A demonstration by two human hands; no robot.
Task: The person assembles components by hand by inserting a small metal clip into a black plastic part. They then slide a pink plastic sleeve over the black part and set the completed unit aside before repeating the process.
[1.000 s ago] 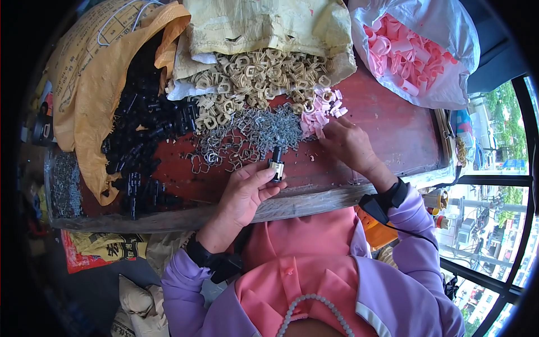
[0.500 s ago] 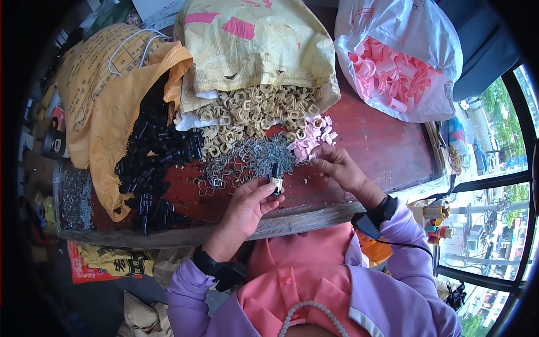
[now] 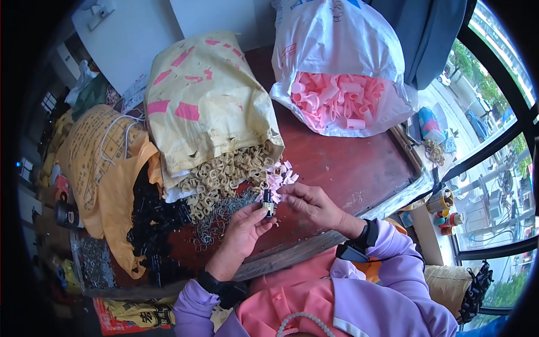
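Observation:
My left hand [image 3: 242, 227] grips a small black plastic part [image 3: 268, 197] between thumb and fingers, upright, with a beige piece [image 3: 268, 209] around its lower half. Just right of it is my right hand [image 3: 315, 206], thumb and forefinger pinched together close to the part's top. Whatever lies in that pinch is too small to make out. Behind the fingers is a little heap of pale pink plastic pieces [image 3: 279, 175]. Beside it lie loose beige plastic loops [image 3: 224, 177] and bent metal wire pieces [image 3: 218, 220]. More black plastic parts [image 3: 151, 224] are piled farther left.
On the red tabletop [image 3: 331, 163], a cream sack [image 3: 210, 106] spills the beige loops. A white sack [image 3: 342, 45] at the back holds pink curled pieces [image 3: 337, 98]. An orange sack [image 3: 101, 168] stands left. A window [image 3: 494, 185] borders the right side.
My right hand has moved from the pale pink heap to the black part in my left hand. The head view has shifted, showing more of the sacks and the wall behind.

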